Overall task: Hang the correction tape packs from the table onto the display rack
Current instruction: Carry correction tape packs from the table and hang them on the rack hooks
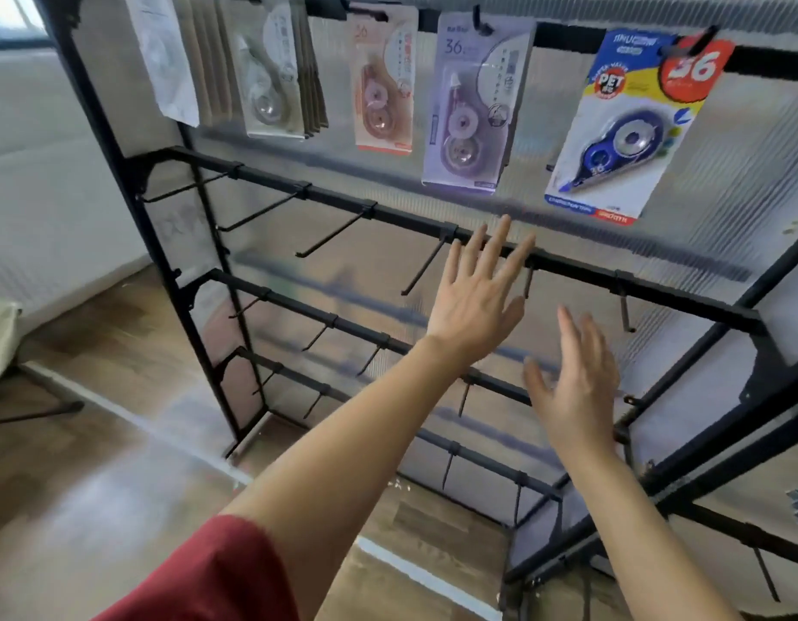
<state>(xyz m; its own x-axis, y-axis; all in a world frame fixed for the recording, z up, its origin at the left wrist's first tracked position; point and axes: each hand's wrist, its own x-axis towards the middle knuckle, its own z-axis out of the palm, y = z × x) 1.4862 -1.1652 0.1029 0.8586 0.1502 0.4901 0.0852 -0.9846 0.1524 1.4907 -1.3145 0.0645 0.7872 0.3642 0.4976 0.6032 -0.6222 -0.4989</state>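
The left hand (473,302) is stretched forward with its fingers straight and spread, holding nothing. Its fingertips overlap the second rail (388,215) of the display rack (173,280), though it is unclear whether they touch it. The right hand (576,387) is lower and to the right, also flat with loose fingers and nothing in it, in front of the ribbed panel (746,172) between the second and third rails. A red sleeve (209,575) covers the upper left arm. The correction tape packs all hang from hooks on the rack's top rail, above both hands. The blue pack (625,127) is nearest the right hand's side. It hangs tilted, with its long axis leaning top-right to bottom-left and the dispenser's tip pointing down and to the left. Left of it, the lilac pack (471,109) hangs nearly upright with its long axis vertical and the dispenser's tip pointing up. Next comes the pink pack (383,82), also upright. Further left is a bunch of grey packs (271,69) stacked one behind another on a single hook. Black hooks (330,237) jut forward and down from the lower rails. The rack is a black frame backed by the translucent panel, and it stands on a wood-pattern floor (97,486). A pale wall (38,172) lies to its left.
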